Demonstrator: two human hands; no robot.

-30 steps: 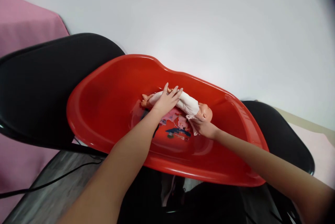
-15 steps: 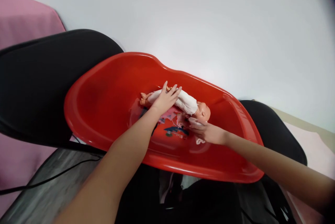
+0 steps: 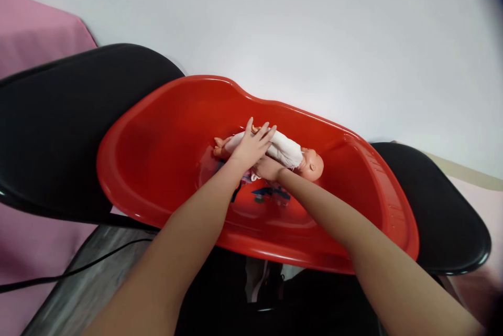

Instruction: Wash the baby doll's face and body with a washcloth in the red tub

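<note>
A baby doll [image 3: 286, 148] in white clothing lies on its side in a red plastic tub [image 3: 157, 155], head to the right and bare feet to the left. Across its middle lies my left hand [image 3: 251, 148], fingers stretched and spread over the clothing. My right hand [image 3: 268, 168] is closed low against the doll's near side, just below the left hand. A bit of whitish cloth [image 3: 254, 176] shows beneath it, and its fingertips are partly hidden. Under both hands, a coloured printed picture [image 3: 271, 193] marks the tub's floor.
The tub rests between a black chair [image 3: 78, 131] on the left and another black seat [image 3: 444, 210] on the right. A pale wall [image 3: 314, 37] rises behind. Pink fabric [image 3: 39, 26] covers something at far left, and a black cable [image 3: 86, 262] runs at lower left.
My right hand has moved left with the cloth, from beside the doll's head to its middle under my left hand. The left hand stays on the doll. The view has shifted slightly.
</note>
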